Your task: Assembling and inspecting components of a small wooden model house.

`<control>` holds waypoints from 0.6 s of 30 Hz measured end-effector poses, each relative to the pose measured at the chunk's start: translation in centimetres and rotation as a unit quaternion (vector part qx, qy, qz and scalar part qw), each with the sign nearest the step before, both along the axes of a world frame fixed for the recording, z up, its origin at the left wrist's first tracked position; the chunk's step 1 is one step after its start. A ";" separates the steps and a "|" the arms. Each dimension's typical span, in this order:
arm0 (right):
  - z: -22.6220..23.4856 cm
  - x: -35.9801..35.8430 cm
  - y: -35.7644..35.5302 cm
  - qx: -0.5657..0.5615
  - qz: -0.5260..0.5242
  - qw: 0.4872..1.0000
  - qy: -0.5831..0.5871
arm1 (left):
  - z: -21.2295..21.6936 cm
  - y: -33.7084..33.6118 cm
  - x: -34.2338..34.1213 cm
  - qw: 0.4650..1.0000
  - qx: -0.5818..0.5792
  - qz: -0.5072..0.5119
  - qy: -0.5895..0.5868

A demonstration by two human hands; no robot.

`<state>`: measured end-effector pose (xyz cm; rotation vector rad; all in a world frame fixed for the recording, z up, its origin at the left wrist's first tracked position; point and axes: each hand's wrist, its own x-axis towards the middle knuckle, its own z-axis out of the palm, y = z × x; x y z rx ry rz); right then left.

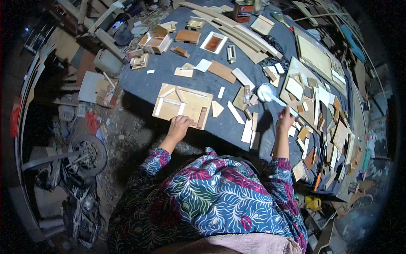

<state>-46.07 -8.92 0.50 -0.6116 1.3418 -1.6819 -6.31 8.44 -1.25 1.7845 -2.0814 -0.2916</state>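
Observation:
My left hand [180, 126] is at the near edge of a pale wooden panel [194, 106], its fingers closed over that edge. White strips and small wooden pieces lie on the panel, with a brown block [202, 116] upright near its right edge. Over the table's right side, my right hand [285, 120] is closed round a flat whitish stick [275, 100]. The stick's far end reaches into a small round tub [265, 94] of white paste, probably glue. A small five-sided wooden piece [217, 109] lies just right of the panel.
Wood offcuts [304, 133] crowd the dark table's [139, 80] right side. Small wooden boxes [155, 40] and a framed piece [214, 42] stand farther back, near long planks [237, 34]. A red tin [243, 12] is at the far edge. A motorcycle [82, 169] lies at lower left.

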 end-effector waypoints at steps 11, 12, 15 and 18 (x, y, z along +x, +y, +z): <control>1.9 1.5 -2.1 -0.092 0.084 0.856 0.502 | 2.5 -3.0 -2.0 0.897 0.033 0.188 0.399; 0.1 0.0 -2.6 -0.150 0.073 0.861 0.480 | 3.3 -4.0 -3.2 0.897 0.034 0.182 0.401; 0.6 -0.9 -1.4 -0.048 0.042 0.979 0.191 | 5.0 -5.5 -5.4 0.590 0.130 0.153 0.782; 4.0 0.1 1.0 -0.045 0.014 0.999 -0.027 | 5.8 -5.9 -6.7 0.469 0.197 0.120 0.852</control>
